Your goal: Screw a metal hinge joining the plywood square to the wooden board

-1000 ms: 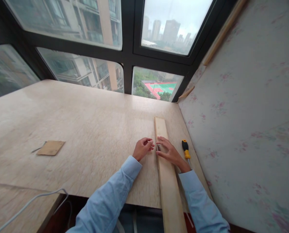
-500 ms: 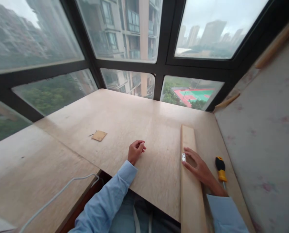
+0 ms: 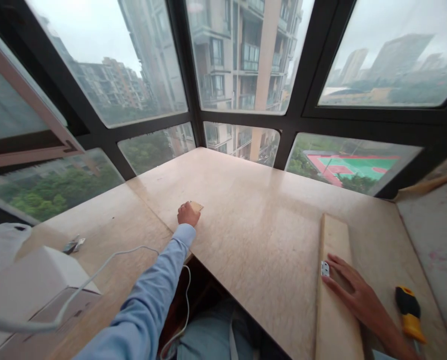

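Observation:
My left hand (image 3: 188, 214) reaches far over the table with its fingers curled, at the left edge of a small square tan piece of board (image 3: 197, 206). Its fingertips are hidden, so what they pinch does not show. My right hand (image 3: 353, 287) rests on a long wooden plank (image 3: 336, 237). Its thumb and forefinger hold the two ends of a small silvery metal plate with holes (image 3: 325, 269) at the plank's left edge. A yellow and black screwdriver (image 3: 410, 312) lies right of that hand.
A white cable (image 3: 120, 252) runs over the left tabletop and down the dark gap (image 3: 198, 280) by my legs. At the left stand a white box (image 3: 54, 275) and a plastic bag (image 3: 5, 245), with small metal parts (image 3: 73, 244) behind. Windows and a papered wall border the tabletop.
My left hand has moved forward and left to the square piece. My right hand stays at the metal plate on the plank. The view has turned left, bringing in the box and bag.

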Demonstrator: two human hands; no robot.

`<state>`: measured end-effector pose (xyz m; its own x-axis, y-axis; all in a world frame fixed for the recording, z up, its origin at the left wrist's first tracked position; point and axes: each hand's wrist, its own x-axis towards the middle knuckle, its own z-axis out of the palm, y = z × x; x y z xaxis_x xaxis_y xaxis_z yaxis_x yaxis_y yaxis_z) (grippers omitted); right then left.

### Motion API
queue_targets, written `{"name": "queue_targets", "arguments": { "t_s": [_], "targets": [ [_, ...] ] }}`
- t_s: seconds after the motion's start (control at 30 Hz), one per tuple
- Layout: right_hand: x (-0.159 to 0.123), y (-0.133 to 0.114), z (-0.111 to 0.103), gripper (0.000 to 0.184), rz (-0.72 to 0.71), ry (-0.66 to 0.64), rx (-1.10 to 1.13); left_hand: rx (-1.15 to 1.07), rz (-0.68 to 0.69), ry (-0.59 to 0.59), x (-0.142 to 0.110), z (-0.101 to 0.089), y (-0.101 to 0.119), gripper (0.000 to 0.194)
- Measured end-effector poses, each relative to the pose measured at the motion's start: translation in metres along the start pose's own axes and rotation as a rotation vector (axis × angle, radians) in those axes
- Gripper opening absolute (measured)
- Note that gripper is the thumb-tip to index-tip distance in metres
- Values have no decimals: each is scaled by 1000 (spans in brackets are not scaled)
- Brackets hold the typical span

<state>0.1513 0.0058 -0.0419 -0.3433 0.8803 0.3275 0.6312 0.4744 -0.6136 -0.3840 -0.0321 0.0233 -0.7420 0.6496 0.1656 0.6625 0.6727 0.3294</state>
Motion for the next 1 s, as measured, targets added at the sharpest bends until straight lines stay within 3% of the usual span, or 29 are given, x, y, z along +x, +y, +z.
{"name": "queue_targets", "arguments": {
  "t_s": [0.2, 0.5, 0.7, 0.83, 0.9, 0.93, 1.0],
  "targets": [
    [0, 6, 1, 58, -12, 3, -17, 14, -65, -134, 16, 7, -28, 56],
    [-1, 15, 3, 58, -15, -10, -29, -73, -14, -39, 9, 14, -37, 65],
    [-2, 12, 3, 60, 0, -6, -25, -313, 105, 99, -13, 16, -33, 59],
    [-1, 5, 1, 57, -4, 6, -15, -660, 17, 111, -33, 21, -15, 64],
    [0, 0, -1, 56, -1, 0, -5, -897, -86, 10, -44, 20, 2, 63],
    [0, -2, -2, 55, -2, -3, 2, -1038, -144, -95, -50, 18, 12, 58],
    [1, -6, -3, 54, 0, -1, 16, -1345, -262, -426, -65, 14, 34, 43]
  ]
}}
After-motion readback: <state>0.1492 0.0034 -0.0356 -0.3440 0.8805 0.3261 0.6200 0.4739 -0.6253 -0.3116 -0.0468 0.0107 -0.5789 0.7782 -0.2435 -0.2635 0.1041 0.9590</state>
